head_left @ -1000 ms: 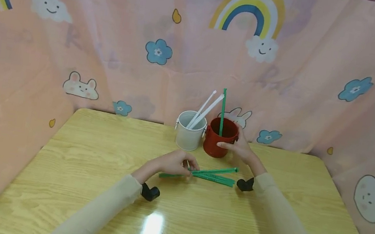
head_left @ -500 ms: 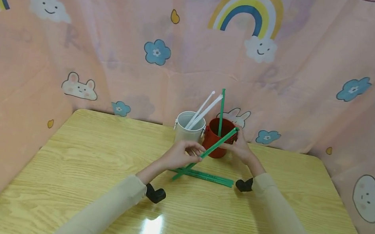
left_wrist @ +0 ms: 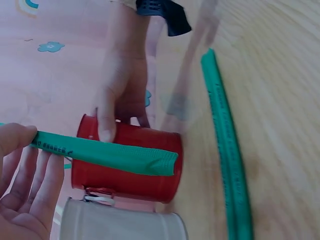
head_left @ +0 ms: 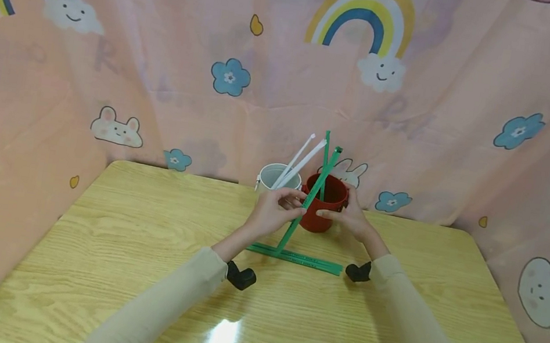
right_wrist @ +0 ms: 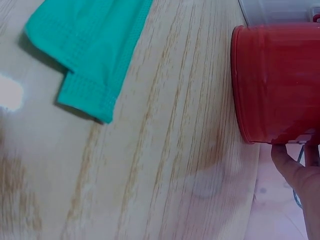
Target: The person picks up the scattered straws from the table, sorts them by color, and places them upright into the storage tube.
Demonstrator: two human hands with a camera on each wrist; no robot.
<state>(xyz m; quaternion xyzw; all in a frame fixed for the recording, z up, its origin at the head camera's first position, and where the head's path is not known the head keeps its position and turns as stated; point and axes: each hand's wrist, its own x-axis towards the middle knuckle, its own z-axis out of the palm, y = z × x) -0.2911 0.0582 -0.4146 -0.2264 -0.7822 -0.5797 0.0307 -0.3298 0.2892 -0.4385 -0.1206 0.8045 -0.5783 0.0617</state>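
My left hand (head_left: 274, 212) pinches a green paper-wrapped straw (head_left: 318, 184) between thumb and fingers. The straw slants upward in front of the small red bucket (head_left: 320, 219), with its top end higher than the rim. My right hand (head_left: 353, 215) grips the red bucket's right side, its thumb across the front. Another green straw (head_left: 327, 144) stands inside that bucket. On the table, green wrapped straws (head_left: 315, 263) lie side by side; the left wrist view shows two of these flat straws (left_wrist: 227, 145). Their ends (right_wrist: 95, 65) appear large in the right wrist view.
A small white bucket (head_left: 265, 175) holding two white wrapped straws (head_left: 302, 166) stands left of the red one, close beside it. Both buckets are near the back edge of the wooden table (head_left: 154, 207), before a pink printed curtain (head_left: 175, 93).
My left hand has picked a green straw off the table, raised it toward the red bucket and turned it more upright. My right hand has stayed on the red bucket.
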